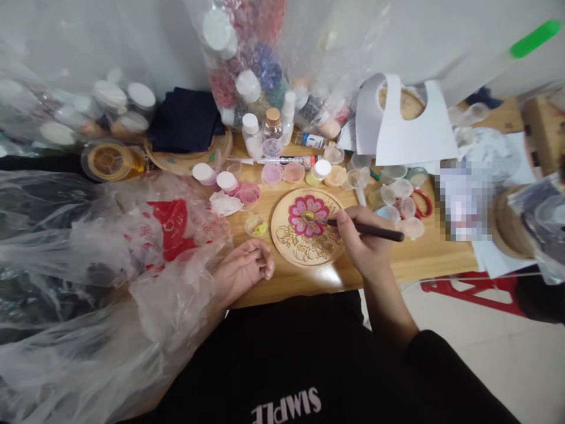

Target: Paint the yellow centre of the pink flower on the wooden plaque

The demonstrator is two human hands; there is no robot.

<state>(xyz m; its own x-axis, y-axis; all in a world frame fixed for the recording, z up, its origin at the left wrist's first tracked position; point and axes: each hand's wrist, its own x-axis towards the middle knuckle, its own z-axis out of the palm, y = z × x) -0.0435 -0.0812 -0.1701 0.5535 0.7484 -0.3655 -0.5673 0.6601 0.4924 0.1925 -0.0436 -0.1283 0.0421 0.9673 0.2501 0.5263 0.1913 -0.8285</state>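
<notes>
My right hand (366, 244) is closed around a slim tool with a dark handle (375, 230) and a thin metal tip. That tip touches the yellow centre of a pink-petalled flower (308, 207) on a round wooden disc (282, 206). Gold outlines of leaves and scrolls cover the disc's lower part, uncoloured. Resting palm-up at the table's front edge, my left hand (247, 268) has loosely bent fingers and holds nothing. Just beyond it stands a small clear cup (255, 225) with yellow stuff inside. A crumpled white tissue (226, 203) lies farther left.
Small cups, such as a purple one (272, 174), line the disc's far side. Behind them are bottles (272, 132) and a glue tube (289, 161). Plastic bags (145, 235) crowd the left. Red-handled scissors (422, 203) and a cut white paper sheet (408, 138) lie right.
</notes>
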